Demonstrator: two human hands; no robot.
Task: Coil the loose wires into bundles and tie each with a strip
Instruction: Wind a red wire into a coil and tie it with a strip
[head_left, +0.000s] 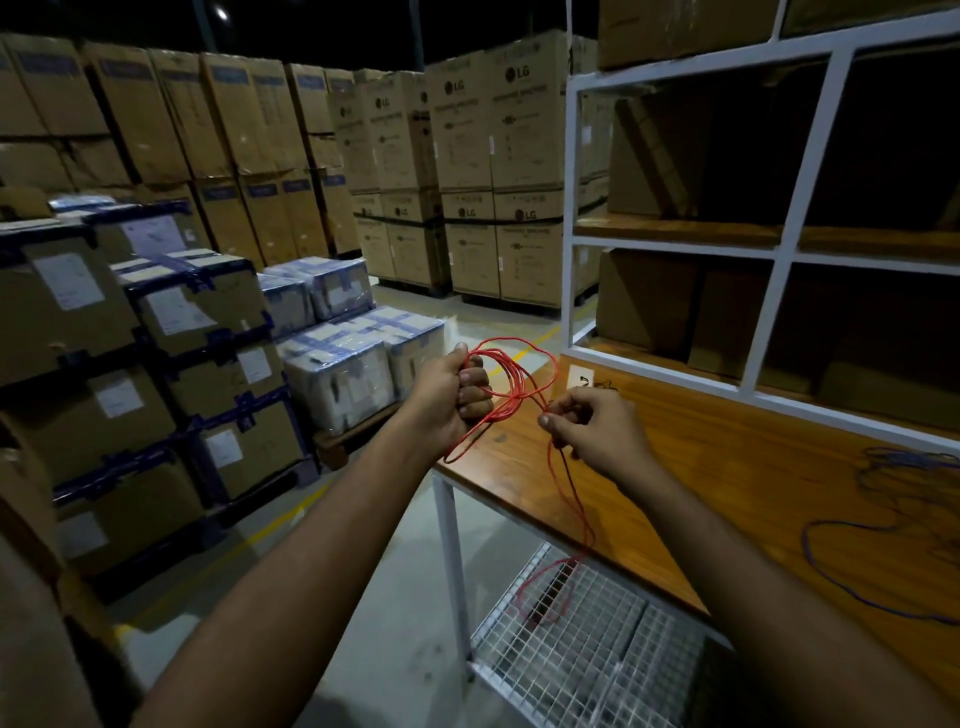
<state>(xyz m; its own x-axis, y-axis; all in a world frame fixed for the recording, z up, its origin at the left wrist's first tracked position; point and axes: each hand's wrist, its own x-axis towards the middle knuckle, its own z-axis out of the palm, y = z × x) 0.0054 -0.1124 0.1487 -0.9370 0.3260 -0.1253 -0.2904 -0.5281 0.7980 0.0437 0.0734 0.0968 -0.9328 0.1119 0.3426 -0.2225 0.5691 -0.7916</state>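
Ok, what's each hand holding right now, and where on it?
Both hold the red wire. The left hand grips the gathered loops in its fist; the right hand pinches the loose strand just below the coil, the tail hanging down past the table edge.

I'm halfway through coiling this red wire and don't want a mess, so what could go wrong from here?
1. The red wire's loose tail hangs off the table edge down to the wire-mesh shelf; it could snag there as you pull.
2. The loops in your left hand look uneven and may slip or tangle.
3. Your right hand only pinches the strand, so it could slide out. The blue wire lies nearby and might get caught up.
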